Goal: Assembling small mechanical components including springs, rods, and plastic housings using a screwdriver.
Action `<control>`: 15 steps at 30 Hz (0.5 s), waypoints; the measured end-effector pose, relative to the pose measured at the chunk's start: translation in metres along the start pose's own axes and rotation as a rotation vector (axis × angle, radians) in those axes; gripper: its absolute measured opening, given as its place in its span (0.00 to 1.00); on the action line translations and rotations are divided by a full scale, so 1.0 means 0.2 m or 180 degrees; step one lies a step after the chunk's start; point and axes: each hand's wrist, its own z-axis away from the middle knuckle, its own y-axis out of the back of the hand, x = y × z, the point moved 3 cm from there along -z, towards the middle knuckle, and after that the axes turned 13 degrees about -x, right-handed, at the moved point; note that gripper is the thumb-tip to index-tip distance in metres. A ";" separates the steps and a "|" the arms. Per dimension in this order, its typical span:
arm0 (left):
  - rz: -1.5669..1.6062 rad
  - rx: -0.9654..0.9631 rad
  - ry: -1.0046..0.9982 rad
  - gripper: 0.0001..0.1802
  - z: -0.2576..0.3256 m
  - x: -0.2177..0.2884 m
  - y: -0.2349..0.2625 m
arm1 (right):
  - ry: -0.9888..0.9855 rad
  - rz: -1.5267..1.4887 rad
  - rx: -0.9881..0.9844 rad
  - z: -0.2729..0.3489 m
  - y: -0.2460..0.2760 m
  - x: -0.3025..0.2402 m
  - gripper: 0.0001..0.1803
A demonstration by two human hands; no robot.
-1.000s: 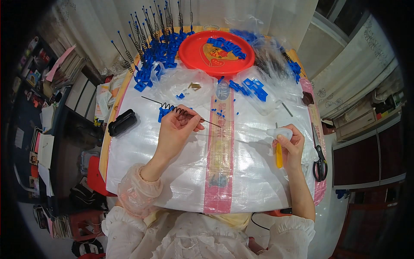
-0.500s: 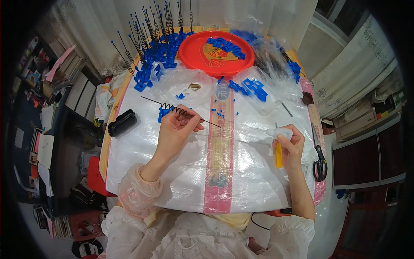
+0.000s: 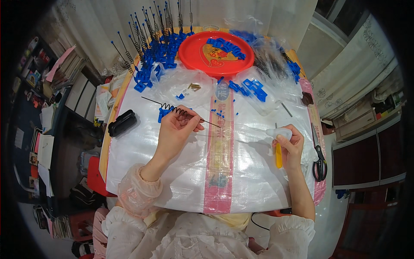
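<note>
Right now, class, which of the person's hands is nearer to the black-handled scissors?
Right. The right hand rests just beside the scissors at the table's right edge; the left hand, holding a spring-coiled wire, is across the table's middle.

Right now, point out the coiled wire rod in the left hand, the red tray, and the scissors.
coiled wire rod (image 3: 176, 110), head view, on the spring coil by the fingers.
red tray (image 3: 189, 52), head view, on its bare left rim.
scissors (image 3: 319, 166), head view, on the black handles.

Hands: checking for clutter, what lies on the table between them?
Head view: between left hand and right hand, only the wire's tip and the sheet's pink stripe.
</note>
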 end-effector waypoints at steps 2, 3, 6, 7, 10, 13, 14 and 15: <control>0.0013 0.0001 -0.0007 0.04 0.00 0.00 0.00 | 0.0002 0.0004 -0.0003 0.00 0.00 0.00 0.10; 0.0021 0.0000 -0.0010 0.04 0.00 0.00 0.00 | 0.0006 0.0011 -0.0002 0.00 0.00 0.00 0.10; 0.0010 0.0003 -0.0005 0.04 0.00 0.00 0.00 | 0.0023 0.0011 0.0010 0.00 0.00 0.00 0.10; 0.0003 -0.0005 -0.0001 0.04 0.00 0.00 0.00 | 0.0029 0.0007 0.0016 0.00 0.00 0.00 0.10; -0.0002 -0.0022 0.0004 0.04 0.00 0.00 0.00 | 0.0033 0.0015 0.0017 0.00 -0.01 0.00 0.10; -0.0007 -0.0016 0.0003 0.04 0.00 0.00 0.00 | 0.0018 0.0000 0.0009 0.00 -0.01 -0.01 0.10; -0.0027 -0.0009 0.0013 0.04 0.00 0.00 0.00 | 0.0005 -0.0005 0.0010 0.00 -0.01 -0.01 0.10; -0.0047 -0.0003 0.0022 0.04 0.00 0.00 0.00 | -0.0008 -0.0009 0.0011 0.00 -0.01 -0.01 0.10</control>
